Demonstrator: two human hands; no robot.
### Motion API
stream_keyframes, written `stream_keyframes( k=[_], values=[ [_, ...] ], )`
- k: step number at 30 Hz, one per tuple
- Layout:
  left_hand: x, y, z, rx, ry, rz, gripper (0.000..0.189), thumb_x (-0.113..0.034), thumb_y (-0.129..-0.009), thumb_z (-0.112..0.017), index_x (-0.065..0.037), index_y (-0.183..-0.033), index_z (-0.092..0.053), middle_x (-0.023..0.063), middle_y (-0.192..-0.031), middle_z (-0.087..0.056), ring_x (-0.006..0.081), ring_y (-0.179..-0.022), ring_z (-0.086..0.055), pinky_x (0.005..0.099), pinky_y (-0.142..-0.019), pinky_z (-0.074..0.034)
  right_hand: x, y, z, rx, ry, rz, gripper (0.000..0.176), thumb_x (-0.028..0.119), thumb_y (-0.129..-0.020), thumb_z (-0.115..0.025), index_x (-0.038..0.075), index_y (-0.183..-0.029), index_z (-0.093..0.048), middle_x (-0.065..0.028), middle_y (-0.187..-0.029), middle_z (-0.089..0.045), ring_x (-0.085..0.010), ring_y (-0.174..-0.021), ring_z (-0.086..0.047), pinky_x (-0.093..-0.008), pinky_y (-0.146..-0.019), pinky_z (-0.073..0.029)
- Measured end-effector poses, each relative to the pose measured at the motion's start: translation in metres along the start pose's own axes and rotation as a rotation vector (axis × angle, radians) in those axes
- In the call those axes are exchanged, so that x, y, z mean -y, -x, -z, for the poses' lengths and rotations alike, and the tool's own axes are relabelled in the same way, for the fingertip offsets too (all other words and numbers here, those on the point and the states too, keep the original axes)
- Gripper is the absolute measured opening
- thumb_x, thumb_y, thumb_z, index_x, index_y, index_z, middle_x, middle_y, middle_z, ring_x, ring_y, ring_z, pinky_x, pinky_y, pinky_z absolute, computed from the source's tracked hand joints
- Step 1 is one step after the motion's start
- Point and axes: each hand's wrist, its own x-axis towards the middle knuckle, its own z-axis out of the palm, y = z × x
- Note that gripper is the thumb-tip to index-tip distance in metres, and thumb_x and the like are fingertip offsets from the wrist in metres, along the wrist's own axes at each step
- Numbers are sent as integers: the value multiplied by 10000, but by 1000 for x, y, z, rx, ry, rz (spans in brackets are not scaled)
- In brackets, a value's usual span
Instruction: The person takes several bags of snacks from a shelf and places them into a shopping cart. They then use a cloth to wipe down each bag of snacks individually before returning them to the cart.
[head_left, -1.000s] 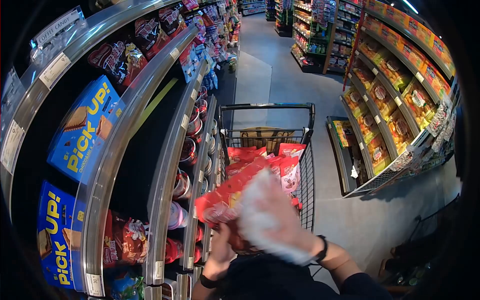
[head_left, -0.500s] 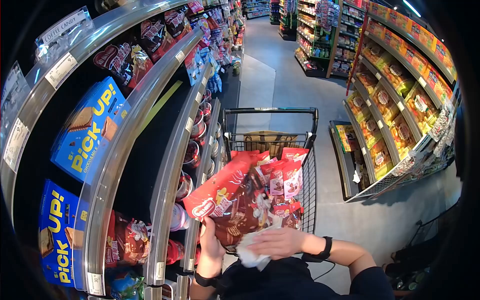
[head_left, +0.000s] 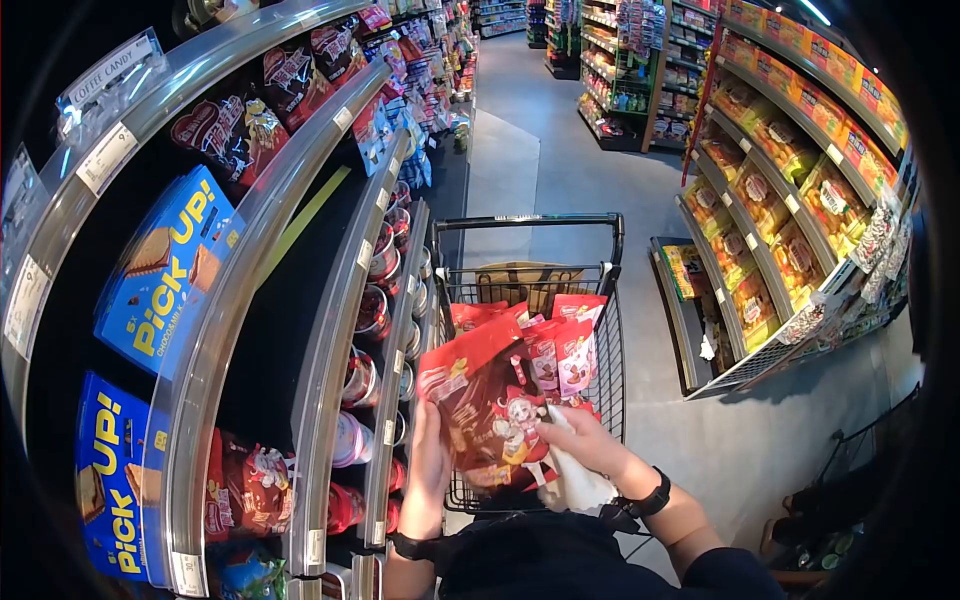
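Snack bag (head_left: 475, 415) held two-handed over the cart (head_left: 618, 350), printed side up

From the head cam: left hand (head_left: 430, 440) looks clamped on the bag's left edge, though its fingers mostly hide underneath; right hand (head_left: 585, 440) is closed around a white cloth (head_left: 580, 487) against the lower right side, and I can't tell if it pinches the bag too. I'd guess the bag's pretty light, with a soft, floppy, kinda slippery wrapper, and whatever's inside could get crushed, so hold both side edges or the flat red top band rather than squeezing the belly. That band points away from the person and tips left; the long axis seems to run from there back toward the body, drifting a bit right.
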Motion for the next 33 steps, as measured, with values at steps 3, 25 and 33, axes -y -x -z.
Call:
stream_keyframes(
  k=[3,25,33],
  values=[
    [7,-1,-2,-100,-579,-402,551,-288,-982,-335,-71,-1423,-86,135,-1467,-151,230,-1354,-167,353,-1096,-138,9,1,-4,-69,451,247,211,237,-843,-599,33,-898,-595,-83,-753,-614,-194,-669,-610,-286,-599,-466],
    [26,63,29,263,-912,-125,478,-61,-843,-560,-29,-1286,-384,90,-1247,-482,177,-1145,-458,312,-941,-395,11,-25,-35,201,1257,994,536,291,-796,-584,88,-1274,-454,-96,-1343,-417,-286,-1232,-408,-438,-1019,-317],
    [31,65,26,261,-781,-111,446,-144,-861,-561,-15,-1264,-419,118,-1250,-487,181,-1189,-431,340,-975,-363,40,-35,-36,222,1222,999,526,296,-750,-586,129,-1239,-487,-98,-1359,-386,-320,-1287,-308,-507,-1042,-254]
  ],
)
